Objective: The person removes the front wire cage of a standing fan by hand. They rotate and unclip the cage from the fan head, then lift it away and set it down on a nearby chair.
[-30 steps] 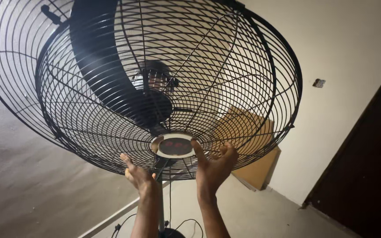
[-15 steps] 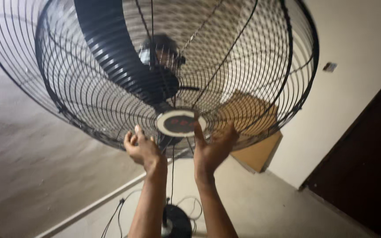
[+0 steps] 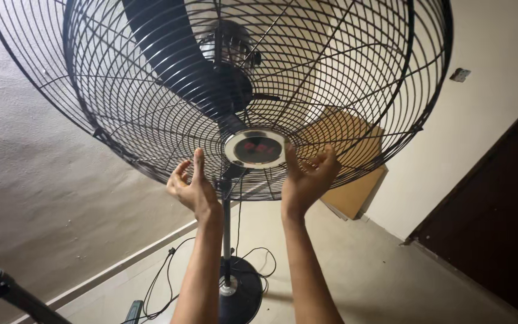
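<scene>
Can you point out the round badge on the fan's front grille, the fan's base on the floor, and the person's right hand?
round badge [image 3: 255,148], head view, middle of its dark face.
fan base [image 3: 242,294], head view, dark top of the disc.
right hand [image 3: 307,177], head view, the palm.

Body in view: two forearms plus the left hand [image 3: 192,187] and right hand [image 3: 306,177], nothing else of the person in frame. Both arms are bare from the bottom edge of the picture up to the wrists, with no sleeve or cuff showing, and neither of the hands has a glove on. Forearms are slim and long, wrists narrow; fingers look slender, nails short as far as I can tell, finer detail too soft to read.
</scene>
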